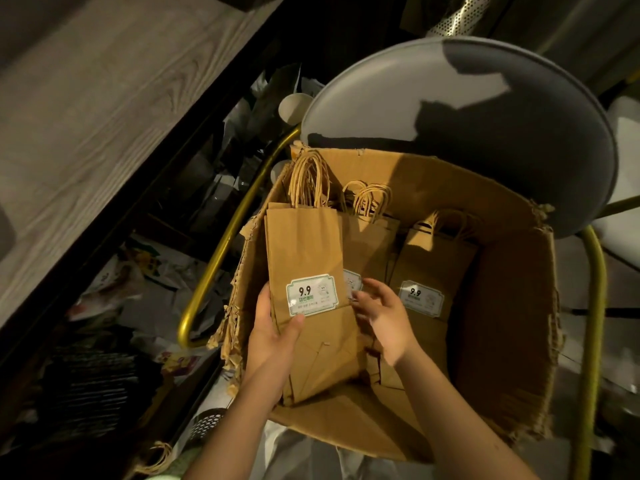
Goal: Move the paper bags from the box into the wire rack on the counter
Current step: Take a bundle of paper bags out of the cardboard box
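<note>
An open cardboard box (509, 306) rests on a chair and holds flat brown paper bags with twisted handles and white "9.9" labels. My left hand (273, 337) grips a stack of these bags (304, 247) from the left side, thumb on the front just under the label, the stack raised above the others. My right hand (381, 317) hovers at the stack's right edge with fingers spread, touching or nearly touching it. Another stack (433, 268) lies further right in the box, and a third (367, 237) sits behind. The wire rack is not in view.
The box rests on a chair with a round grey backrest (467, 109) and gold metal tube frame (221, 244). A wood-grain counter (104, 116) runs along the left. Below it a dark shelf is cluttered with wrappers, cups (294, 107) and packets.
</note>
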A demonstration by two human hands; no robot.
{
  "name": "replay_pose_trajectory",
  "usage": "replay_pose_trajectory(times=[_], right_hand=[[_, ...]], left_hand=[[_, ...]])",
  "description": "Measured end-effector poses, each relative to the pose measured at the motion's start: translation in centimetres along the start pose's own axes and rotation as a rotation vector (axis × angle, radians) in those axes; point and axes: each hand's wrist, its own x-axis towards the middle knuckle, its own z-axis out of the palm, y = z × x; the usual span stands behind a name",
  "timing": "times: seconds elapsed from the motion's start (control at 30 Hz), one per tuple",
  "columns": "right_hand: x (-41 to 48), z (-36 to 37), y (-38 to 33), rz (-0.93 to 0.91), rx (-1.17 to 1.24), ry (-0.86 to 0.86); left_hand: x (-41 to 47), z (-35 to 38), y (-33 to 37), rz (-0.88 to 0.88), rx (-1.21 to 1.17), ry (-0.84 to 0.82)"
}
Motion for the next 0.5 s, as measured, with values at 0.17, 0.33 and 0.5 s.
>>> replay_pose_trajectory(times=[0.17,0.33,0.5], right_hand=[[1.4,-1.5,1.1,0.121,-0.096,0.161],[2.0,-1.9,1.4,0.195,-0.101,0.136],[3.0,-1.2,1.2,0.284,0.062,0.132]], left_hand=[[0.0,0.1,-0.2,-0.041,0.014,0.033],[0.1,0.1,-0.2,-0.033,0.032,0.047],[-0.1,0.1,0.1,-0.036,0.042,0.046]])
